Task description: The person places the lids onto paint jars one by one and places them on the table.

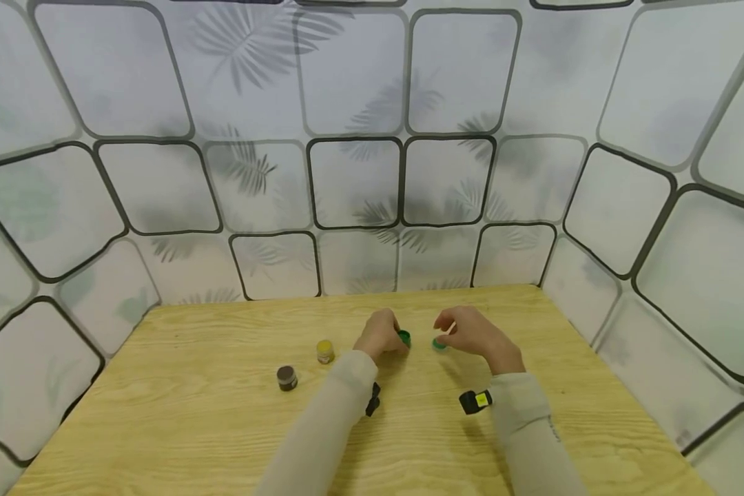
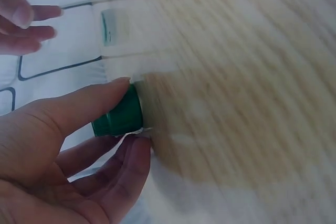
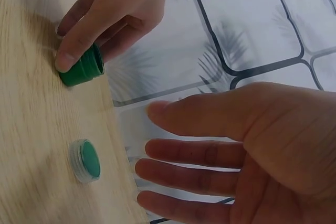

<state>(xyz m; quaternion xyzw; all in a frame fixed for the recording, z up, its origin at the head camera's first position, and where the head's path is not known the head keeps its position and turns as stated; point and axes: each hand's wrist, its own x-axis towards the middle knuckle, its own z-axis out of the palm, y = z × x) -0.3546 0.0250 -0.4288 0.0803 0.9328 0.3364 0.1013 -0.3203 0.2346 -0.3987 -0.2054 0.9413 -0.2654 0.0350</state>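
My left hand (image 1: pixel 381 335) pinches a small green paint jar (image 3: pixel 84 71) between thumb and fingers, its base at the tabletop. The jar stands uncovered, with its threaded rim showing in the right wrist view. To its right, a clear-sided lid (image 3: pixel 85 161) with a green face lies on the table. Near that lid is my right hand (image 1: pixel 471 336), its fingers extended and apart in the right wrist view (image 3: pixel 220 150), holding nothing. In the left wrist view the thumb and fingers lie on either side of the green jar (image 2: pixel 123 116).
A yellow-topped jar (image 1: pixel 325 351) and a dark brown-topped jar (image 1: pixel 287 377) stand to the left of my left forearm. The wooden table (image 1: pixel 211 427) meets patterned fabric walls (image 1: pixel 359 186) at the back and sides.
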